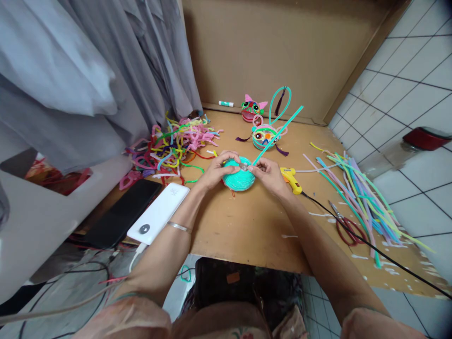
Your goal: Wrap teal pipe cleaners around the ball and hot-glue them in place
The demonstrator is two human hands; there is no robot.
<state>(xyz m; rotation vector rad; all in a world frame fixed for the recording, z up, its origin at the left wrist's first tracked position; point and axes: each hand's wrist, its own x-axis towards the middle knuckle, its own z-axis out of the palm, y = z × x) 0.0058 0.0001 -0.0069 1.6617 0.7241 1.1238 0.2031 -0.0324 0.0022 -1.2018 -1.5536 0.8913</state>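
A round turquoise piece of coiled pipe cleaner is held above the table in the middle of the view. My left hand grips its left side, with the thumb on top near a small greyish spot at its centre. My right hand is at its right edge, fingers pinched on a long turquoise pipe cleaner that rises to the upper right. Behind the hands stands a decorated animal-face figure with a looped turquoise handle. Another pink-eared figure sits farther back.
A yellow glue gun lies right of my right hand, its black cable running right. Red-handled scissors and loose pipe cleaners are at the right. Tangled pipe cleaners, a black phone and a white power bank are at the left.
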